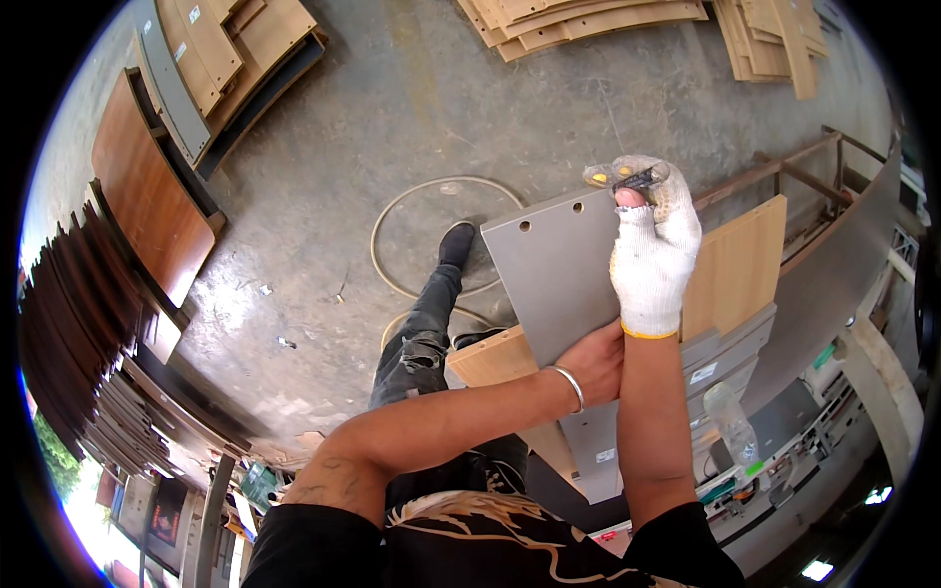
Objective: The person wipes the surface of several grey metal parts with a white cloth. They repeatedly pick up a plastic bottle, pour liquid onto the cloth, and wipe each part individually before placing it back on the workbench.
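Observation:
A grey board [549, 265] with two holes near its far end lies in front of me on a stack of boards. My left hand [596, 361], bare with a silver bangle at the wrist, rests against the board's near part; its fingers are hidden behind my right forearm. Over the board's right side is my right hand [655, 245] in a white knitted glove, the bare thumb tip showing through. Its fingers are closed in a pinch on a small dark object [637, 180] whose kind I cannot make out.
A wood-coloured board [735, 265] and more grey boards [730, 358] lie to the right, near a clear plastic bottle [730, 421]. A hose [377, 240] loops on the floor around my foot. Board stacks [588, 24] stand far off; dark panels [78, 333] lean at left.

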